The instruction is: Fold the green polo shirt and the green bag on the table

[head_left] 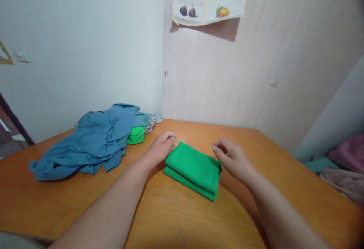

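Note:
A folded green cloth point(196, 165) lies as a neat, layered rectangle, slightly askew, on the wooden table point(176, 222). My left hand point(162, 146) is beside its left edge, fingers curled in with the thumb against them. No cloth shows in that hand, and whether its underside touches the bundle is hidden. Just past the right corner of the cloth is my right hand point(231, 158), loosely closed, with thumb and fingertips near each other around a small hollow. Nothing shows inside it.
A crumpled blue garment point(99, 139) is heaped at the left, with a bright green cloth point(137, 135) and a striped cloth point(152, 122) beside it. Walls stand behind the table, one bearing a fruit poster point(210, 0). Pink fabric point(349, 152) lies beyond the table's right edge.

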Demonstrator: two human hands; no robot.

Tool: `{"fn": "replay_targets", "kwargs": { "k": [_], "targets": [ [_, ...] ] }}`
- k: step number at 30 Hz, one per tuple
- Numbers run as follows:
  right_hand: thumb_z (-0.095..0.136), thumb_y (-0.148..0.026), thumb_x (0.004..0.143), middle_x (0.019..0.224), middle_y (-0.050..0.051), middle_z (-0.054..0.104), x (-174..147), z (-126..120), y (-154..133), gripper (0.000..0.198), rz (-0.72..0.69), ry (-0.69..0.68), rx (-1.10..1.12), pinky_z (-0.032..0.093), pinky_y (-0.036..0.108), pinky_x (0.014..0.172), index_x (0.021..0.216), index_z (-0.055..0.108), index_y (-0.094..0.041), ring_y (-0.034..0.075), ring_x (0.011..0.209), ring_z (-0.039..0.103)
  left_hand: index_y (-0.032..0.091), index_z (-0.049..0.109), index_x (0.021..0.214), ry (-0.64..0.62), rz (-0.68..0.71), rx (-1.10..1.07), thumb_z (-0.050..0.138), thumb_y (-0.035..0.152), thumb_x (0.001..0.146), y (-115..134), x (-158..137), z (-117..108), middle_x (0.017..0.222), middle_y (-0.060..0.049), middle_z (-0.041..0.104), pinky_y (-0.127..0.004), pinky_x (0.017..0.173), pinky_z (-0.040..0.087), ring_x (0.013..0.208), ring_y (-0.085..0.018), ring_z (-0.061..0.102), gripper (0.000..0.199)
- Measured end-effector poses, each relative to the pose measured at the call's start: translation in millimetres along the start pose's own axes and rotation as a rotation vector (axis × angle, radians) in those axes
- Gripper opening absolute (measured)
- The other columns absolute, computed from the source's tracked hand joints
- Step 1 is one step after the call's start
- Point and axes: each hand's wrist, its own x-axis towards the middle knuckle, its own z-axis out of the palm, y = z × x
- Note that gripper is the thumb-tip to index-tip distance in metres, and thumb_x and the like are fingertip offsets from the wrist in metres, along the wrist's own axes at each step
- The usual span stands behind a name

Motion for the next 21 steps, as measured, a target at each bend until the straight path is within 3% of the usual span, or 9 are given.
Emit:
{"fn": "replay_targets", "kwargs": {
  "k": [3, 6, 11, 16, 19, 21],
  "targets": [
    [0.046, -0.039, 0.095, 0.104, 0.009, 0.07, -14, 7, -32, 0.028, -0.138, -0.049, -0.001, 0.048, 0.033, 0.082, 0.106, 0.065, -0.021, 0.021, 0.095, 0.064, 0.02, 0.062, 0.084, -0.003, -0.043, -0.011, 0.052, 0.035, 0.083, -9, 1, 4, 0.084, -0.002, 0.064, -0.028, 0.075, 0.046, 0.084, -0.019, 0.058, 0.018],
    [0.05, -0.044, 0.094, 0.123, 0.012, 0.067, -29, 19, -58, 0.041, -0.258, -0.18, -0.13, 0.049, 0.04, 0.091, 0.128, 0.058, -0.023, 0.026, 0.109, 0.063, 0.019, 0.061, 0.081, -0.029, -0.088, -0.046, 0.05, 0.032, 0.083, -13, -1, 10, 0.081, -0.001, 0.063, -0.026, 0.07, 0.045, 0.08, -0.018, 0.058, 0.017],
    [0.058, -0.038, 0.089, 0.142, 0.017, 0.053, -41, 45, -65, 0.055, -0.326, -0.252, -0.392, 0.046, 0.049, 0.102, 0.138, 0.05, -0.016, 0.033, 0.128, 0.052, 0.017, 0.058, 0.078, -0.059, -0.196, -0.161, 0.05, 0.028, 0.083, -17, -1, 13, 0.076, -0.001, 0.061, -0.024, 0.061, 0.042, 0.069, -0.014, 0.056, 0.014],
    [0.051, -0.019, 0.086, 0.134, 0.02, 0.059, -46, 52, -63, 0.039, -0.342, -0.253, -0.528, 0.049, 0.047, 0.097, 0.124, 0.057, -0.012, 0.032, 0.121, 0.058, 0.018, 0.052, 0.079, -0.035, -0.313, -0.307, 0.049, 0.024, 0.085, -24, 3, 12, 0.073, -0.001, 0.059, -0.021, 0.056, 0.041, 0.06, -0.011, 0.055, 0.009],
    [0.052, -0.017, 0.084, 0.108, 0.017, 0.07, -44, 51, -71, 0.018, -0.284, -0.265, -0.595, 0.053, 0.042, 0.08, 0.099, 0.06, -0.017, 0.032, 0.101, 0.067, 0.018, 0.052, 0.079, -0.031, -0.327, -0.301, 0.051, 0.02, 0.083, -30, 5, 13, 0.071, -0.001, 0.059, -0.021, 0.054, 0.04, 0.056, -0.01, 0.054, 0.005],
    [0.054, -0.024, 0.086, 0.093, 0.013, 0.071, -41, 52, -77, 0.005, -0.227, -0.265, -0.624, 0.05, 0.037, 0.067, 0.089, 0.056, -0.021, 0.029, 0.085, 0.069, 0.018, 0.054, 0.079, -0.037, -0.327, -0.291, 0.053, 0.018, 0.082, -32, 6, 15, 0.068, 0.0, 0.059, -0.021, 0.054, 0.039, 0.055, -0.01, 0.053, 0.003]
  ]
}}
